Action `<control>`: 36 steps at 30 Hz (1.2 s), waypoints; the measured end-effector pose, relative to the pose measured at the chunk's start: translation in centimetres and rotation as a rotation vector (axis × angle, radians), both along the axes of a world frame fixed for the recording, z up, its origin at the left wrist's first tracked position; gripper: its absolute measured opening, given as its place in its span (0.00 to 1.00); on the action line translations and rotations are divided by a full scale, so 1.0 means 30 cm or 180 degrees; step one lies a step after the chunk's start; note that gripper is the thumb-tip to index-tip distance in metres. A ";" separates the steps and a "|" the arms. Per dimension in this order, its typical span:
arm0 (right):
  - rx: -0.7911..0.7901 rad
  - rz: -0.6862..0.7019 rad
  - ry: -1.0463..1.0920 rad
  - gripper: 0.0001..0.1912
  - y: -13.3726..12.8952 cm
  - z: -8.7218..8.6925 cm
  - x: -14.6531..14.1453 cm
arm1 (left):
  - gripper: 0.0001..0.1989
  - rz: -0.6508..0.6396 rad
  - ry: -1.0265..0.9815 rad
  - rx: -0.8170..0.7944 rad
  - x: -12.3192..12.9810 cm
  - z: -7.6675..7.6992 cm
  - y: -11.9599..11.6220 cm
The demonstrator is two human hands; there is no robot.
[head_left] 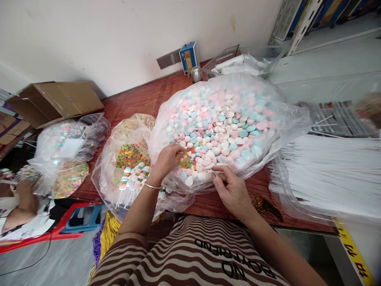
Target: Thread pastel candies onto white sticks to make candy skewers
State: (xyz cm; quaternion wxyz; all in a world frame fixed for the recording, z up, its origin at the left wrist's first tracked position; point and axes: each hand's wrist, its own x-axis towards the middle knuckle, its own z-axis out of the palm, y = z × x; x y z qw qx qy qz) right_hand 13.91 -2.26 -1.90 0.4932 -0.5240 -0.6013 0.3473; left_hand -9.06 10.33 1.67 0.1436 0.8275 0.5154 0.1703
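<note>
Discs (225, 151) lie heaped, rounded, pink, white and pale blue.

Rounded pink, white and pale-blue pieces (226, 137) lie heaped in an open clear plastic bag (293, 119); small green, yellow and orange ring-shaped pieces (186, 162) cluster at the heap's near left.

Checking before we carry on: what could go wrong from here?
The right hand works at the near side of the large plastic bag, close to the front edge of the table; a tug on the film might spill pastel discs.

The bangle on the left wrist seems close to loose film and could snag it.

The left forearm passes beside the striped pieces on white sticks, so it might knock them.
</note>
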 end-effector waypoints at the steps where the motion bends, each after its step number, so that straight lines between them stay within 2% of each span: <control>1: -0.0010 0.0028 -0.0009 0.09 0.002 0.000 -0.005 | 0.09 -0.0011 0.0022 0.0011 -0.002 -0.004 -0.006; 6: -0.0084 0.0080 -0.0104 0.09 0.009 -0.006 -0.024 | 0.08 0.0054 0.0081 0.0355 0.034 -0.037 0.008; 11: -0.0119 0.0067 -0.0162 0.10 0.010 -0.008 -0.030 | 0.09 -0.0062 0.0567 0.0306 0.079 -0.054 0.044; 14: -0.0134 0.0054 -0.0177 0.10 0.011 -0.008 -0.034 | 0.10 -0.0104 0.0501 0.0300 0.078 -0.062 0.046; 16: -0.0124 0.0048 -0.0200 0.10 0.011 -0.007 -0.037 | 0.10 -0.0107 0.0153 0.0272 0.067 -0.069 0.039; 19: -0.0080 0.0060 -0.0239 0.10 0.012 -0.004 -0.043 | 0.10 0.0090 -0.0881 0.0071 0.048 -0.075 0.021; 22: -0.0018 0.0110 -0.0273 0.10 0.014 0.005 -0.053 | 0.12 0.0221 -0.2144 -0.0573 0.036 -0.069 -0.004; 25: 0.0048 0.0174 -0.0280 0.10 0.015 0.017 -0.067 | 0.14 0.0121 -0.2897 -0.1145 0.034 -0.057 -0.029; 30: 0.0069 0.0208 -0.0288 0.09 0.014 0.027 -0.077 | 0.15 0.0024 -0.3166 -0.1277 0.038 -0.043 -0.064; 36: -0.0284 0.0421 -0.0297 0.09 0.010 0.049 -0.060 | 0.13 -0.0182 -0.2742 -0.1270 0.032 -0.022 -0.086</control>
